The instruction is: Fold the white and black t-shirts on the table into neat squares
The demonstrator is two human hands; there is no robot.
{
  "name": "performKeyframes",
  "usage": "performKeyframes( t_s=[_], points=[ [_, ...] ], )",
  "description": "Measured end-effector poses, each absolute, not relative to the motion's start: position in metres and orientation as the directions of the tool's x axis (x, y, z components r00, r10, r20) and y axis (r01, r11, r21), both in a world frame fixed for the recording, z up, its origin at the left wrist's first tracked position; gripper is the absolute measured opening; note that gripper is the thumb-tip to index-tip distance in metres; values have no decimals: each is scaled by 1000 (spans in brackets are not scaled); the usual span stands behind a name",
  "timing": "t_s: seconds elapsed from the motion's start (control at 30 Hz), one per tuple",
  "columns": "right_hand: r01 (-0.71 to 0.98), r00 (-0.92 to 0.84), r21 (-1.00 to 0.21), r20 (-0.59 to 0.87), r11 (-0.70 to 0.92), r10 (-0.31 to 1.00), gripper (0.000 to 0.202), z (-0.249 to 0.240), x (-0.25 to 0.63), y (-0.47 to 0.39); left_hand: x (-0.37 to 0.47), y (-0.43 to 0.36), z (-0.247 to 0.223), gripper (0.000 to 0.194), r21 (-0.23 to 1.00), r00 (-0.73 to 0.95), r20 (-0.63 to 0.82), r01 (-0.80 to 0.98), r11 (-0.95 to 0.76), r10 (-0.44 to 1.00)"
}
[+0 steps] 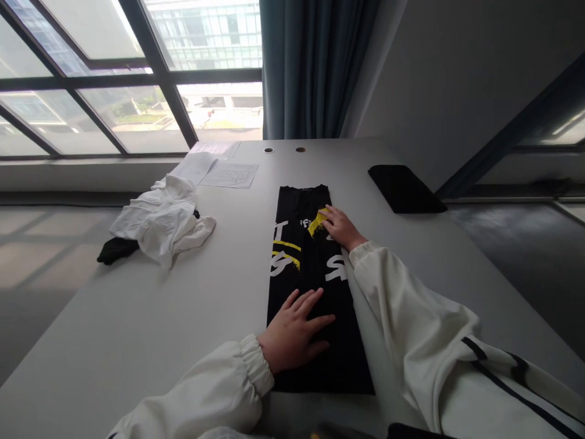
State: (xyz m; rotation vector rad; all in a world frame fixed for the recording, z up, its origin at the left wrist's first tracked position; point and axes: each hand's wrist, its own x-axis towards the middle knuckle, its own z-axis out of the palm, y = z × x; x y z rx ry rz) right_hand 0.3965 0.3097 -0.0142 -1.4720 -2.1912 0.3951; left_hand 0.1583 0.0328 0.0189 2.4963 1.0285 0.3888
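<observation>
A black T-shirt point(315, 341) with white and yellow print lies on the table, its sides folded in to make a long narrow strip. On its lower half my left hand point(295, 332) rests flat with the fingers spread. My right hand point(340, 227) lies on the upper right part, over the yellow print near the right edge. Its fingers are stretched out and touch the cloth, and I see nothing held in them. The neckline end of the shirt points away from me.
On the white table point(219, 329), a crumpled heap of white clothes point(159, 219) with a black piece point(117, 249) lies at the left. Paper sheets point(231, 174) are behind it. A folded black cloth point(406, 189) sits at the right. Windows and a blue curtain point(315, 67) stand beyond.
</observation>
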Motion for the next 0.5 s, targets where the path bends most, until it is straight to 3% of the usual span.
performKeyframes(
  t_s=[0.1, 0.17, 0.3, 0.5],
  points=[
    [764, -459, -425, 168, 484, 872, 53, -14, 404, 254, 156, 35, 20, 66, 458, 664, 122, 621, -636, 737],
    [774, -447, -400, 204, 490, 871, 51, -12, 409, 215, 145, 37, 24, 72, 448, 655, 120, 634, -630, 746],
    [732, -543, -381, 174, 564, 822, 48, -5, 421, 130, 99, 34, 31, 98, 429, 658, 22, 674, -602, 752],
    [585, -753, -383, 69, 714, 654, 73, 12, 429, 13, 51, -1, 24, 100, 439, 810, -40, 540, -718, 585]
  ],
)
